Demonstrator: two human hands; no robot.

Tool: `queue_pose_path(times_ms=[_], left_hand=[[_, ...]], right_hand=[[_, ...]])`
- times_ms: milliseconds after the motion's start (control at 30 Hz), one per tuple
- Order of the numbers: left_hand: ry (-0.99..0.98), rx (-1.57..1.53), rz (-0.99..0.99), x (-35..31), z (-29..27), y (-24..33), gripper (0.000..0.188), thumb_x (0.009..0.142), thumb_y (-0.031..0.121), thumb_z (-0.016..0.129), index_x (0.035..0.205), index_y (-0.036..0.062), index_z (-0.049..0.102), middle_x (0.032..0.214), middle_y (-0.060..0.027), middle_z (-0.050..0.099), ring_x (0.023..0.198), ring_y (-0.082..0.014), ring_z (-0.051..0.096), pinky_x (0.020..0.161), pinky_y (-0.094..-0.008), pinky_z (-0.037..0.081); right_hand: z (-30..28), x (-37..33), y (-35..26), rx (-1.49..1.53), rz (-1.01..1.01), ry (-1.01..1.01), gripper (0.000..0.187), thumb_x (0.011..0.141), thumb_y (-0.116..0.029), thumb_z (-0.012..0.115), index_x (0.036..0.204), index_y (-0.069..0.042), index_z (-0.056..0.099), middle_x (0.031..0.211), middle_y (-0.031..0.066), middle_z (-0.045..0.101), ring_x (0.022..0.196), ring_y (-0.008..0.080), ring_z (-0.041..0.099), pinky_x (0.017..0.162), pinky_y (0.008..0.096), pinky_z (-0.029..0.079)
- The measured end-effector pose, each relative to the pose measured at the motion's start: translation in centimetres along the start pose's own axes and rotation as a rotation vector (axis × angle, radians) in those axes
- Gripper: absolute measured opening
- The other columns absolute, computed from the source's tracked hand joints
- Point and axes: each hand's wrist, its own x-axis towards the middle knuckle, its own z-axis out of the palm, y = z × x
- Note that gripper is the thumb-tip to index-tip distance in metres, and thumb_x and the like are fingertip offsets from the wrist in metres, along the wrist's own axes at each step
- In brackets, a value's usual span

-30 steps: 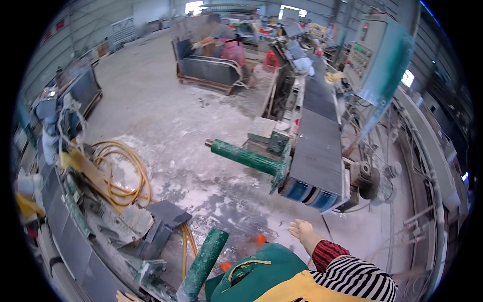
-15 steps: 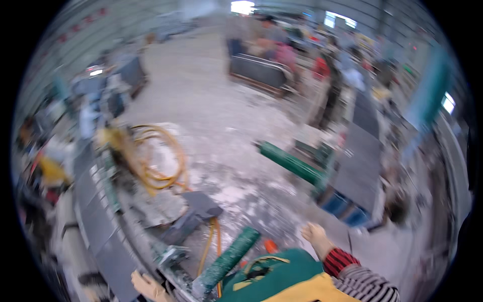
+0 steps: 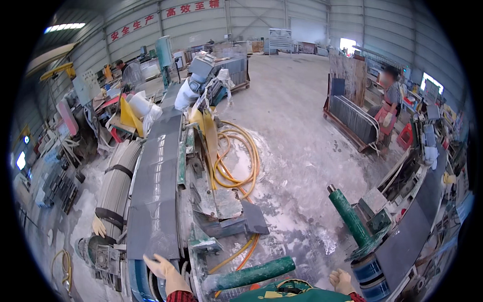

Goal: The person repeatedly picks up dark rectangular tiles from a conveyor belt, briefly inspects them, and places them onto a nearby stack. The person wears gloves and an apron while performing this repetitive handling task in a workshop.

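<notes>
My left hand (image 3: 165,269), in a pale cream glove, reaches out with fingers spread at the near end of a line of flat dark-grey slabs (image 3: 153,234). The fingertips are by the front slab's edge; whether they touch it I cannot tell. Below that edge shows the blue roller (image 3: 137,276) of the conveyor. Low at the right, my right hand (image 3: 342,281) hangs with its fingers curled in and nothing visible in them. It is nearest to the blue rollers (image 3: 370,277) of a second conveyor, which also carries dark slabs (image 3: 407,236).
A green post (image 3: 256,275) sticks out between my hands, and another (image 3: 349,216) stands near the right conveyor. Yellow hose (image 3: 256,166) lies coiled on the floor. Another person (image 3: 390,98) is beside upright slabs (image 3: 352,121). A loose glove (image 3: 99,226) hangs at left.
My view has turned left and sharpened, with the left conveyor now nearer the middle. My left hand has come over to the front slab's end. My right hand sits lower, still curled.
</notes>
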Motion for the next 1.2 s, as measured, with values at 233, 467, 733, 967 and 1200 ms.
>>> queue_pose_path(times_ms=[233, 467, 733, 967, 1200], left_hand=[[-0.184, -0.109, -0.498, 1.7, -1.3, 0.7, 0.061, 0.090, 0.030, 0.062, 0.141, 0.0053, 0.041, 0.128, -0.0150, 0.058, 0.115, -0.0269, 0.058, 0.096, -0.0330, 0.045], [-0.270, 0.342, -0.234, 1.2, 0.0, -2.1, 0.060, 0.095, 0.029, 0.052, 0.144, -0.0011, 0.032, 0.139, -0.0210, 0.047, 0.123, -0.0359, 0.050, 0.103, -0.0384, 0.042], [-0.366, 0.084, -0.148, -3.1, -4.5, 4.2, 0.056, 0.097, 0.031, 0.047, 0.141, -0.0019, 0.037, 0.131, -0.0211, 0.054, 0.117, -0.0348, 0.054, 0.098, -0.0379, 0.045], [-0.308, 1.510, 1.093, -0.4, -3.6, -6.2, 0.047, 0.096, 0.014, 0.041, 0.139, -0.0068, 0.039, 0.143, -0.0205, 0.043, 0.134, -0.0396, 0.037, 0.115, -0.0493, 0.021], [-0.433, 1.417, 1.074, 0.3, -1.1, -8.8, 0.043, 0.090, 0.017, 0.045, 0.128, -0.0013, 0.054, 0.123, -0.0153, 0.060, 0.120, -0.0318, 0.053, 0.110, -0.0573, 0.021]], right_hand=[[1.8, -1.1, -0.4, 0.052, -0.111, 0.030, 0.024, 0.095, -0.022, 0.054, 0.117, -0.012, 0.051, 0.093, 0.0123, 0.066, 0.065, 0.0245, 0.065, 0.054, 0.0355, 0.055], [-0.5, -1.2, 3.1, 0.098, -0.041, 0.114, 0.026, 0.094, -0.022, 0.056, 0.117, -0.012, 0.051, 0.085, 0.0108, 0.067, 0.060, 0.0223, 0.064, 0.050, 0.0344, 0.053], [-5.9, -1.2, 8.0, 0.175, 0.022, 0.151, 0.030, 0.093, -0.028, 0.058, 0.117, -0.011, 0.051, 0.093, 0.0117, 0.066, 0.067, 0.0233, 0.064, 0.057, 0.0372, 0.054], [-7.4, -1.3, 10.2, 0.181, 0.058, 0.190, 0.032, 0.094, -0.031, 0.055, 0.120, -0.012, 0.049, 0.098, 0.0144, 0.064, 0.074, 0.0262, 0.064, 0.062, 0.0416, 0.055], [-5.5, -1.5, 7.7, 0.080, 0.023, 0.005, 0.022, 0.091, -0.015, 0.039, 0.093, -0.007, 0.060, 0.099, 0.0162, 0.066, 0.082, 0.0261, 0.066, 0.061, 0.0396, 0.052]])
